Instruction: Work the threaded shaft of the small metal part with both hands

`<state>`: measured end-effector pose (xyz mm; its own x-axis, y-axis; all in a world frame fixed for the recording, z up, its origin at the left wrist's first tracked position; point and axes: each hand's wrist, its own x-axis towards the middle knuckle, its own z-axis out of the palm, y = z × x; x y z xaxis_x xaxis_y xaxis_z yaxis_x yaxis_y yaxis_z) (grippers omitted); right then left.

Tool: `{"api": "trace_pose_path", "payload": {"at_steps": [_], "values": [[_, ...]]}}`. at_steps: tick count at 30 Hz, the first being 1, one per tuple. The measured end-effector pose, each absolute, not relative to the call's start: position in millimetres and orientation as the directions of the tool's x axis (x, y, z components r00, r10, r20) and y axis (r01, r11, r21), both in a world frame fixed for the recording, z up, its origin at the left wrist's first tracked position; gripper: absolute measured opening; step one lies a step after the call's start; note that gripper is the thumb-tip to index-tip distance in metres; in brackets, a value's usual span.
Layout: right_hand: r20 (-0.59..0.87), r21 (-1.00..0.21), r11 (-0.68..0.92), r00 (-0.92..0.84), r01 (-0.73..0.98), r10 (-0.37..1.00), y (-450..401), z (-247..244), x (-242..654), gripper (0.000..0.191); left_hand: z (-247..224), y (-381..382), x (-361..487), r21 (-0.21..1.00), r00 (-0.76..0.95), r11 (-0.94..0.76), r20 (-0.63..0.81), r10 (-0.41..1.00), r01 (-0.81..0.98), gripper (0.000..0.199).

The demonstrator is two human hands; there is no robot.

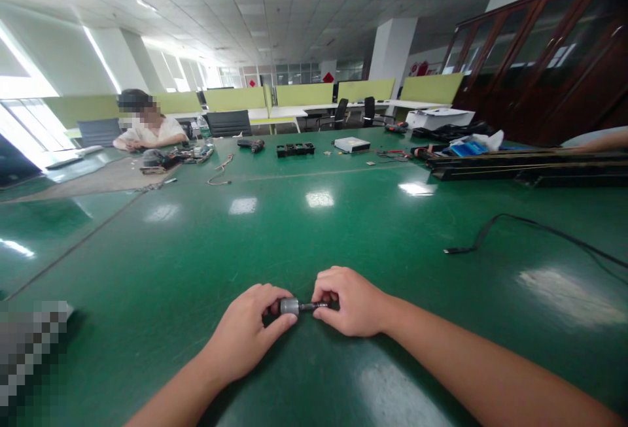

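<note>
Low in the middle of the view, a small metal cylinder (289, 307) lies sideways between my hands. A thin dark shaft (308, 307) runs from its right end. My left hand (250, 325) grips the cylinder between thumb and fingers. The fingers of my right hand (350, 303) are pinched round the far end of the shaft, and its tip shows between thumb and fingers. Both hands are just over the green table (275, 237), near its front edge.
A black cable (510, 216) lies at the right. Farther back are a power drill (251, 145), a black bracket (295, 150), a white box-shaped drive (352, 145) and long black rails (481, 164). A person (150, 123) sits at the back left.
</note>
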<state>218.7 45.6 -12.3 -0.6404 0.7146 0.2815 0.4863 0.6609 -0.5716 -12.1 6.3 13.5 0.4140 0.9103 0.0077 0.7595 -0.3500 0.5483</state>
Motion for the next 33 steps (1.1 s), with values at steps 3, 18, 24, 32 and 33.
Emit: {"api": "trace_pose_path", "payload": {"at_steps": [3, 18, 24, 32, 33], "values": [[0.277, -0.564, 0.665, -0.646, 0.490, 0.711, 48.6, -10.4, 222.4, 0.008, 13.1, 6.8, -11.9, 0.540, 0.405, -0.344, 0.006, 0.914, 0.768, 0.020], [0.208, -0.605, 0.642, -0.685, 0.471, 0.698, 61.6, -7.2, 241.5, 0.003, 15.2, 5.5, -12.2, 0.536, 0.402, -0.345, 0.010, 0.915, 0.771, 0.022], [0.225, -0.629, 0.638, -0.680, 0.445, 0.697, 61.5, -6.3, 237.9, 0.002, 14.4, 5.1, -12.1, 0.535, 0.395, -0.334, 0.001, 0.919, 0.776, 0.022], [0.248, -0.741, 0.554, -0.612, 0.380, 0.751, 46.2, -13.6, 215.0, 0.046, 13.5, 5.7, -12.3, 0.541, 0.394, -0.331, -0.001, 0.919, 0.773, 0.020], [0.247, -0.746, 0.550, -0.611, 0.375, 0.752, 45.8, -13.1, 214.4, 0.048, 13.1, 5.7, -12.7, 0.541, 0.397, -0.333, -0.001, 0.918, 0.772, 0.020]]}}
